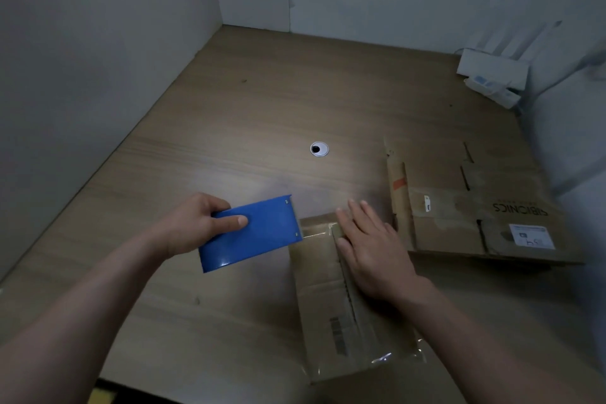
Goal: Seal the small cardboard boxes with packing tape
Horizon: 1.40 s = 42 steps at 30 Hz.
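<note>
A small brown cardboard box (328,298) lies on the wooden desk (229,128) near its front edge, flaps closed, with clear tape along its middle seam. My left hand (193,223) grips a blue tape dispenser (252,234) whose metal front edge meets the box's far left corner, where a strip of clear tape shows. My right hand (373,249) lies flat with straight fingers on the far end of the box top, pressing the seam.
A larger flattened cardboard box (459,207) with a white label lies to the right. A round cable grommet (319,149) sits mid-desk. A white device with cables (492,75) stands at the back right corner. White partition walls enclose the desk.
</note>
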Each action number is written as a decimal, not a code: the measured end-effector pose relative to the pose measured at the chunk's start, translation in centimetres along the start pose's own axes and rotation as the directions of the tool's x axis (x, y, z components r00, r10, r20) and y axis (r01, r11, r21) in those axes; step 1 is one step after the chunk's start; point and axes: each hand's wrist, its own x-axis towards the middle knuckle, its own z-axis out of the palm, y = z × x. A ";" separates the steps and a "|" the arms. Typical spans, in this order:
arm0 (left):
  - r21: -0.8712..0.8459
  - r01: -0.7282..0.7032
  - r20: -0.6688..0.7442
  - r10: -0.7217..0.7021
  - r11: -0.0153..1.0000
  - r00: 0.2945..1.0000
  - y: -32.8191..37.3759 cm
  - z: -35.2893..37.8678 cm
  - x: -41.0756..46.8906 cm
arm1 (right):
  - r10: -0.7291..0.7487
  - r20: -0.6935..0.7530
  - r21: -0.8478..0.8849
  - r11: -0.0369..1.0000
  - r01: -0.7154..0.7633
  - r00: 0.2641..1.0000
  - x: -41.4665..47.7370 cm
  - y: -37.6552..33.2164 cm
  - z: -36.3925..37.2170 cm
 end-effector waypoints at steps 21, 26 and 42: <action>0.464 0.240 -0.131 -0.202 0.853 0.971 1.3 0.2 -0.1 | -0.042 -0.056 0.003 0.999 0.042 0.998 0.3 0.3 1.1; 0.641 0.240 -0.185 -0.156 0.729 0.970 3.7 2.1 0.7 | -0.035 -0.055 0.020 0.999 0.036 0.998 0.3 0.3 1.1; 0.656 0.310 -0.392 -0.041 0.688 0.919 0.7 6.9 2.3 | -0.010 -0.045 0.001 1.000 0.010 0.999 0.1 -0.2 0.6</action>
